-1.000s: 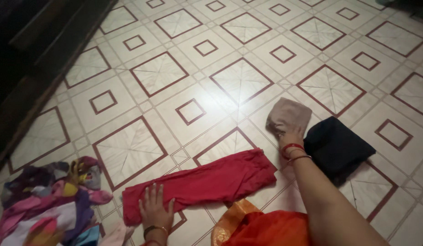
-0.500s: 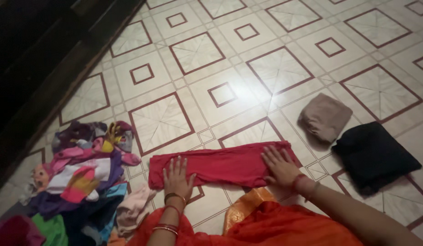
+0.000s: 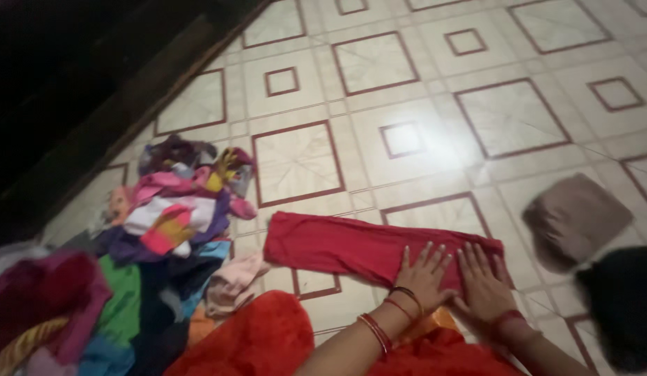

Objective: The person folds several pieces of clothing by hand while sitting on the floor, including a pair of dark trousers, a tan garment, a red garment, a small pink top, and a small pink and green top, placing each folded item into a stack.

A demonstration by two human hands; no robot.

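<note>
Now both hands lie flat, side by side, on the right end of the long red folded cloth garment (image 3: 369, 249) spread on the patterned cream-and-maroon tiled floor (image 3: 295, 163); half a second ago the left hand (image 3: 424, 275) pressed the garment's far left end, and it has since slid across to sit just beside the right hand (image 3: 485, 285). Both palms are open with fingers spread, pressing down and clamping nothing. That leaves the left end of the garment free and unweighted, which reads as smoothing or readying a fold from the right. To the right, a folded taupe cloth (image 3: 575, 219) and a folded black cloth (image 3: 624, 306) lie near, the black one closest to the right wrist. To the left, a heap of mixed bright clothes (image 3: 163, 230) crowds the garment's free end, while beyond it the tiles are bare up to the dark wooden edge (image 3: 121, 118).
</note>
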